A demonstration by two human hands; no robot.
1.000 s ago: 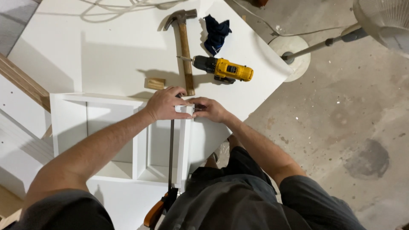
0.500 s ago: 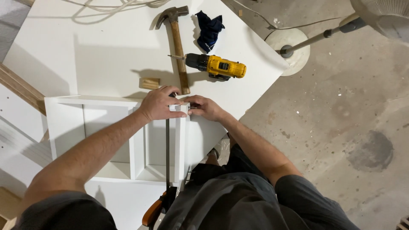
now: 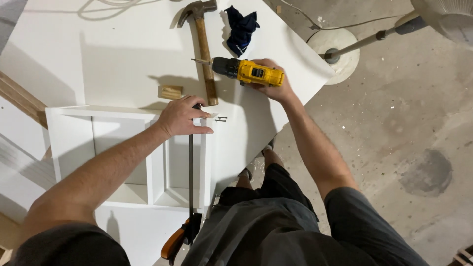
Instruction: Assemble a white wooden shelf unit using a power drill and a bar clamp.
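A large white painted board tabletop (image 3: 113, 64) fills the upper left, its right corner jutting out over grey concrete floor (image 3: 409, 148). On it lies a white boxy cabinet frame with open compartments (image 3: 74, 148), its far rail level with the middle of the board and its near side at the person's lap. A long black bar clamp with an orange handle (image 3: 190, 187) runs along the frame's right compartment, from the far corner to past the near edge. The left hand (image 3: 181, 118) lies flat, fingers together, pressing on the frame's far right corner over the clamp's head. The right hand (image 3: 270, 83) is wrapped around the grip of a yellow and black cordless drill (image 3: 246, 72), which lies on its side near the board's right edge, bit pointing left. Just left of the bit lies a wooden-handled steel claw hammer (image 3: 203, 49), with bare board beyond it. A crumpled dark blue cloth (image 3: 240, 27) sits above the drill. A small pale wooden block (image 3: 170, 92) rests just beyond the frame. Two small dark screws (image 3: 220, 118) lie beside the left fingertips.
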